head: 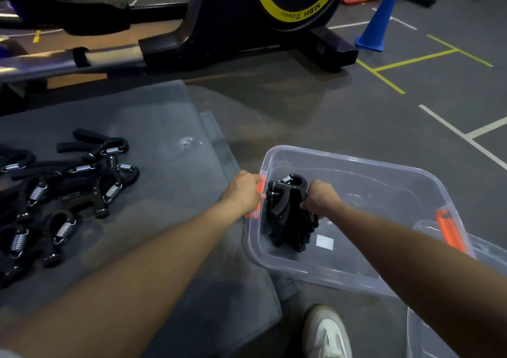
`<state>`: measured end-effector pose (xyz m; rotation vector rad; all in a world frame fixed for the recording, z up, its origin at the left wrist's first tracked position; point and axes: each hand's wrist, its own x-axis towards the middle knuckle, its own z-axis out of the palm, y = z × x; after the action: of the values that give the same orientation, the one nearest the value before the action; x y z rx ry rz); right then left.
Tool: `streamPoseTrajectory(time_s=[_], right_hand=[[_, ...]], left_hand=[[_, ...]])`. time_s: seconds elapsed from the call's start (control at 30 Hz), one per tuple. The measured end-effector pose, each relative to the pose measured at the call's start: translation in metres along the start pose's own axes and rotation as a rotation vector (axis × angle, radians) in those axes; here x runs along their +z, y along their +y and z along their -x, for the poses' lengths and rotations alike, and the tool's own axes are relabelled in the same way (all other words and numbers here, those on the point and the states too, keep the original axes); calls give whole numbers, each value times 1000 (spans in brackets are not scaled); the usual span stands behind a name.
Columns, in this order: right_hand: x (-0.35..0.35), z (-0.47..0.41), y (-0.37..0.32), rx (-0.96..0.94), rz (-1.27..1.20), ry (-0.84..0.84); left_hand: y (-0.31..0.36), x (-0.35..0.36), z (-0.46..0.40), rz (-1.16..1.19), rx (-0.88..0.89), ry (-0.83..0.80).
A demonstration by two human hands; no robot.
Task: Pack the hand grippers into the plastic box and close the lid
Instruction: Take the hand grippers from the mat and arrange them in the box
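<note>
Both hands reach down into the clear plastic box (356,272) — left hand (242,191) and right hand (319,198) gripping a black bundle of hand grippers (288,215); more spring-coiled loose grippers (68,182) lie on the grey mat (164,127).

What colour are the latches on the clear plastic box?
Orange; the latch at the plastic box's right end shows it best, head view.

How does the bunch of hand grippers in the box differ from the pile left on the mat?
The bunch stands inside the clear plastic box, pressed together between the left hand and right hand; the pile lies loose and scattered on the grey mat, untouched. The pile's silver springs show plainly; the bunch's are mostly hidden. Both are black grippers.
</note>
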<state>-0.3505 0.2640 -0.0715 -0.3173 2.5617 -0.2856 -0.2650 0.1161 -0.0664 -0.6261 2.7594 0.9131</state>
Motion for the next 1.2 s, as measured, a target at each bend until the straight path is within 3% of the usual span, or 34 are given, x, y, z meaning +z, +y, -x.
streamPoseTrajectory(time_s=[0.13,0.33,0.67,0.8,1.2], right_hand=[[-14,6,-22,-21,-70,143],[-26,38,-101,-306,-210,226],[61,97,-264,-562,-191,-36],[101,122,-316,-633,-186,-128],[159,124,-354,-675,-117,-144]], left_hand=[[-4,-10,6,31,-2,-16],[-41,-66,45,19,-88,105],[-182,-143,159,-51,-406,311],[-233,-157,200,-60,-542,319],[-302,-141,222,-180,-630,277]])
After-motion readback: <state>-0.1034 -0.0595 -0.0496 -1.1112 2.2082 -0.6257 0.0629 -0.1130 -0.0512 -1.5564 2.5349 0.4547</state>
